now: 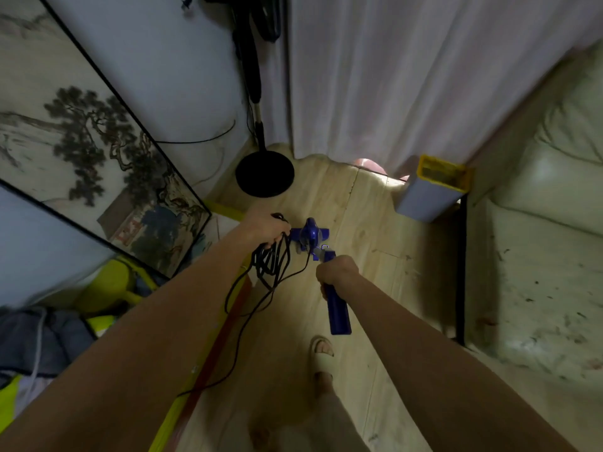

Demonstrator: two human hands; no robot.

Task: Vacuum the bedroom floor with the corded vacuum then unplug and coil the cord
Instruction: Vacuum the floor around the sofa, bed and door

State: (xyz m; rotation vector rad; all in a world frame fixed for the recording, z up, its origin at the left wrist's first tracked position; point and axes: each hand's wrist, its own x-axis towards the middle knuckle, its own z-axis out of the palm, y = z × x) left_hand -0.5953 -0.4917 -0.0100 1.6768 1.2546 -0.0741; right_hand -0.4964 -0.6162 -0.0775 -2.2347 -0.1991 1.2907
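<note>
From the head camera we look down past 2 bare arms to a pale wooden floor [365, 223]. The left hand [266, 228] has its fingers [277, 238] clenched around a bundle of black cord [270, 262], gathered in several loops that hang below the fist. 1 loose strand runs from the bundle toward the vacuum, and another trails down across the floor toward the lower left.

The right hand [337, 272] has its fingers wrapped around the blue handle of the vacuum [339, 313]. The handle's end sticks out below the fist, and the shaft slopes away from us to the blue vacuum head [310, 234], which sits on the floor just beside the left hand.

Below the handle we see 1 foot in a pale slipper [321, 352] on the floor.

In the far corner stands a black fan stand [264, 172] with a round base. A white curtain [391, 76] hangs to its right, reaching the floor. A framed painting of trees [98, 141] leans on the left wall. To the right lies a bed [538, 256] with pale bedding, and a grey box with a yellow rim [430, 190] stands at its corner near the curtain.
</note>
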